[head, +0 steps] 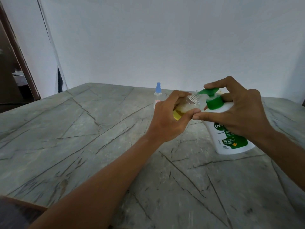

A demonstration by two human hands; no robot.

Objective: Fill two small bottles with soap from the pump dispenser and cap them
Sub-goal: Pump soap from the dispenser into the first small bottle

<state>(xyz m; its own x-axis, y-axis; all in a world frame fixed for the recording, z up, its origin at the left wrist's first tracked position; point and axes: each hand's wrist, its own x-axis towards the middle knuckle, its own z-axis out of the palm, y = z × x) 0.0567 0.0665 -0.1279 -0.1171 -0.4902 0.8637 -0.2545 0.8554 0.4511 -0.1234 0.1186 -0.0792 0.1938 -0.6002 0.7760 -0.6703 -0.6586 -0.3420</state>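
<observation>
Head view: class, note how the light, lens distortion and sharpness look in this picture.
Head view: dim, even light, bluish on the wall, no hard shadows on the table; head view: the wide lens tilts the door frame at left; head view: the blue-capped bottle at the back looks soft, the pump dispenser label partly readable.

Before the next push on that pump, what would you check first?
1. Small bottle uncapped, mouth at the green nozzle: ok.
2. Left hand grips the small bottle: ok.
3. Right hand, fingers on the pump head: ok.
4. Pump dispenser base on the table: ok.
5. Room above the yellow soap: ok.
6. Blue-capped bottle fill: cannot tell.
</observation>
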